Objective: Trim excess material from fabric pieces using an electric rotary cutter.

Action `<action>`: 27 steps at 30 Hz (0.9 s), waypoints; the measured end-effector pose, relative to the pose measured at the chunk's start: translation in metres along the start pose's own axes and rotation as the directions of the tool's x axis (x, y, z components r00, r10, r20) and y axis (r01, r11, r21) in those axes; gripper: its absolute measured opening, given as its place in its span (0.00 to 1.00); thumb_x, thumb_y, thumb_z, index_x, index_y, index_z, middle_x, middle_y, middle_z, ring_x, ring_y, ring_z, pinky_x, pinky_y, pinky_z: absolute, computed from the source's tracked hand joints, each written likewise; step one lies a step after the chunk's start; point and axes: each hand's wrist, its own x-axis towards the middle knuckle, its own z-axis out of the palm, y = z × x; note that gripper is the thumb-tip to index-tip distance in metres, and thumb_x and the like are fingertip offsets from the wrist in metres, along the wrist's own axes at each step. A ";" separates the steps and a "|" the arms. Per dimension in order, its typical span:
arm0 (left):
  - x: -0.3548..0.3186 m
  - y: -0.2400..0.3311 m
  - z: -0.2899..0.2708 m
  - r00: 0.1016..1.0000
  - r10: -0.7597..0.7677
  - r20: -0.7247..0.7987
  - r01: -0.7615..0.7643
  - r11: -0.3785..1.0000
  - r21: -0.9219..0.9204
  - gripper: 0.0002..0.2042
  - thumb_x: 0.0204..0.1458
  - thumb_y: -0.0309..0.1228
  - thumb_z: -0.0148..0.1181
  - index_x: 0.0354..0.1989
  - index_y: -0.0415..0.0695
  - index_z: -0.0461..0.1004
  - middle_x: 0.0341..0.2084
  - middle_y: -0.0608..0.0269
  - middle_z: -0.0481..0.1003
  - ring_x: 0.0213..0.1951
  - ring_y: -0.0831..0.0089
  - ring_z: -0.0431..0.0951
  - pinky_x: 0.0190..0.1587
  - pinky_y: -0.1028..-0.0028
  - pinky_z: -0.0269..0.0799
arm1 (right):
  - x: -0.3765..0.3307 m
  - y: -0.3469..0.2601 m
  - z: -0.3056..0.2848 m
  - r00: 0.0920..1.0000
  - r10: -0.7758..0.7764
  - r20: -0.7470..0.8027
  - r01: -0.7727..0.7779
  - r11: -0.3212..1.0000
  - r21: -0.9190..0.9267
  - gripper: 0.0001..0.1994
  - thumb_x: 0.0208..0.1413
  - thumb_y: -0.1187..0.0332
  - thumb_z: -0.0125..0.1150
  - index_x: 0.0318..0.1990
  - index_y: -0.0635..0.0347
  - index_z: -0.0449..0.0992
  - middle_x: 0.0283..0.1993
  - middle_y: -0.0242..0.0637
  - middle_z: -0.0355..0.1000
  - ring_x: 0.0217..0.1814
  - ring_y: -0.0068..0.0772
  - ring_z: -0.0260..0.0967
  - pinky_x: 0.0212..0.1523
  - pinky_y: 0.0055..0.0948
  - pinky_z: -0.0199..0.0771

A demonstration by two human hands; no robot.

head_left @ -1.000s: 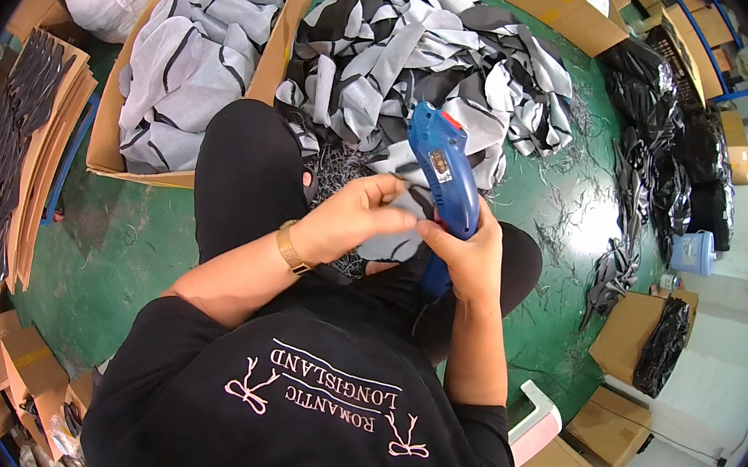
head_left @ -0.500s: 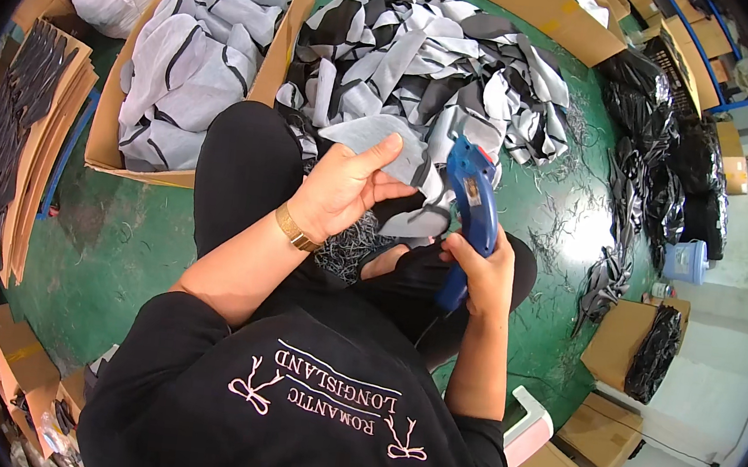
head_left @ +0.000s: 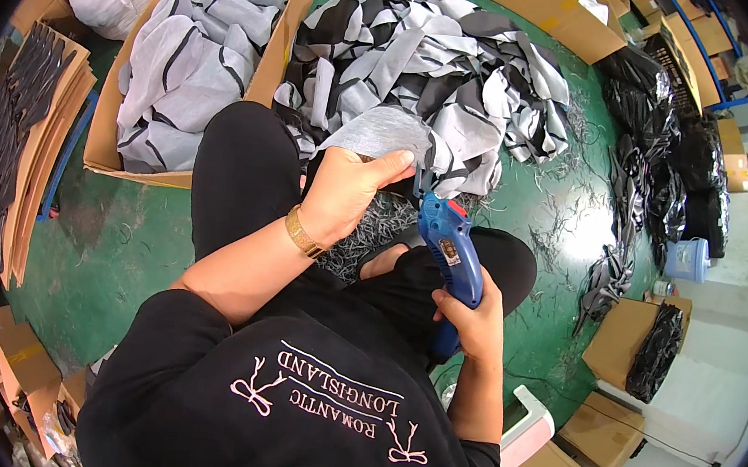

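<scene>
My left hand (head_left: 356, 191) pinches a grey fabric piece with dark edging (head_left: 376, 131) between thumb and fingers. Wrapped round the handle of blue electric scissors (head_left: 452, 246), my right hand (head_left: 478, 313) holds them tilted up and to the left. The blade head is right by the fabric edge, close to my left fingertips; whether the blades touch the cloth I cannot tell. Just beyond lies a big heap of grey and black fabric pieces (head_left: 443, 54) on the floor. Thin dark trimmings (head_left: 372, 233) are piled between my legs.
An open cardboard box (head_left: 292, 38) full of grey fabric pieces stands at the left of the heap. Black plastic bags (head_left: 640, 88) and a blue bucket (head_left: 687, 260) line the right side. Loose trimmings litter the green floor (head_left: 555, 243). A pinkish-white stool (head_left: 528, 429) is beside my right arm.
The electric scissors have come down and to the left, with their head now beside my left fingers. My left hand has shifted slightly right and closed more on the fabric.
</scene>
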 end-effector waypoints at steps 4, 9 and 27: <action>-0.001 0.000 -0.001 1.000 0.016 0.007 -0.016 0.999 0.032 0.11 0.52 0.21 0.59 0.44 0.35 0.74 0.39 0.59 0.77 0.40 0.72 0.78 0.46 0.72 0.76 | 0.000 0.000 0.001 1.000 -0.004 -0.007 0.004 1.000 -0.017 0.17 0.42 0.76 0.65 0.42 0.68 0.70 0.30 0.34 0.70 0.23 0.22 0.68 0.24 0.23 0.70; -0.002 -0.002 0.000 0.998 0.060 0.029 -0.061 0.998 0.032 0.10 0.52 0.21 0.59 0.43 0.34 0.74 0.38 0.59 0.77 0.40 0.73 0.78 0.45 0.73 0.76 | 0.001 -0.003 0.002 1.000 -0.012 -0.010 0.012 1.000 0.000 0.18 0.41 0.78 0.63 0.43 0.69 0.70 0.28 0.34 0.70 0.22 0.23 0.68 0.24 0.22 0.69; -0.006 0.003 -0.004 0.997 0.002 0.079 -0.012 0.992 0.128 0.10 0.51 0.19 0.57 0.42 0.35 0.75 0.36 0.61 0.77 0.37 0.76 0.77 0.42 0.75 0.74 | 0.010 -0.004 -0.001 1.000 0.007 0.027 -0.010 0.990 0.142 0.17 0.38 0.78 0.62 0.39 0.71 0.70 0.27 0.36 0.69 0.21 0.26 0.67 0.21 0.25 0.71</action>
